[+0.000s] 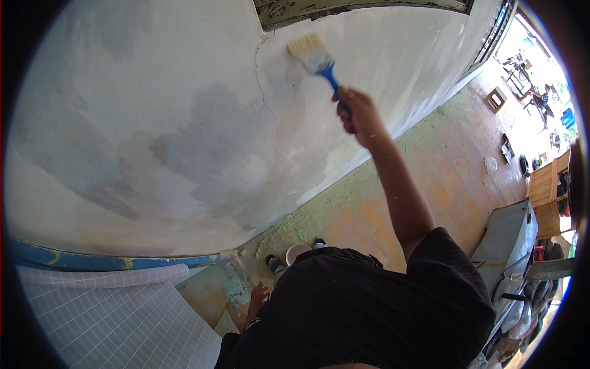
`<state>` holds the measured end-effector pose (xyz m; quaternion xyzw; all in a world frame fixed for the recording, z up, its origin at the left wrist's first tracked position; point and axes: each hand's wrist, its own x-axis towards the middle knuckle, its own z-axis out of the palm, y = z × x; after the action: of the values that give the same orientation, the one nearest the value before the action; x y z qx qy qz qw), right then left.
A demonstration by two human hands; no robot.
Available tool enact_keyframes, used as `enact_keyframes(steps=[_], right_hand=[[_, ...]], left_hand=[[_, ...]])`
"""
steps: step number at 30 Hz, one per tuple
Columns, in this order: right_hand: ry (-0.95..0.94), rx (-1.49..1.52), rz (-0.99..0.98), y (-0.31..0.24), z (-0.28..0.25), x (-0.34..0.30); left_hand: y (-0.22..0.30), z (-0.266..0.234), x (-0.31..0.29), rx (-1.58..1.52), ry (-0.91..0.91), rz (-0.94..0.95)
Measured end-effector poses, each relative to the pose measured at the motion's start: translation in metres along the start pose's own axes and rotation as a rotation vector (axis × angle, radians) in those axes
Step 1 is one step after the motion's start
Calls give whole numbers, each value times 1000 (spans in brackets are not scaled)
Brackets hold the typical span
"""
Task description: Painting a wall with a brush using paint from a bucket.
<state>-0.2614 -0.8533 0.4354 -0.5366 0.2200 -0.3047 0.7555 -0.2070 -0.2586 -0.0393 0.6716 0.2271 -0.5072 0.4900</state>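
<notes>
My right hand (364, 117) is wrapped round the blue handle of a wide paintbrush (318, 60), my arm stretched up and forward. The brush's pale bristles are at the wall (203, 67), just right of a thin crack and below a dark frame. Patchy white and grey covers the wall, with darker areas lower down. Down at my left side hangs my left hand (259, 296), its fingers loosely apart and nothing seen in them. Near my feet stands a white bucket (297, 253), partly hidden by my shirt; its contents cannot be made out.
A checked sheet (123, 313) spreads at the lower left beside a blue ledge (80, 257). Flakes and debris lie on the floor (344, 212) along the wall's foot. To my right are a grey metal cabinet (507, 237), wooden furniture (544, 187) and clutter. A wooden crate (495, 99) sits farther off.
</notes>
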Motion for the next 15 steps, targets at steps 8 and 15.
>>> enact_keyframes(steps=[8, 15], right_hand=[[-83, 87, 584, 94, -23, -23], [-284, -3, 329, -8, 7, -4]], left_hand=[[-19, -12, 10, 17, -33, 11], [-37, -29, 31, -177, -113, -7]])
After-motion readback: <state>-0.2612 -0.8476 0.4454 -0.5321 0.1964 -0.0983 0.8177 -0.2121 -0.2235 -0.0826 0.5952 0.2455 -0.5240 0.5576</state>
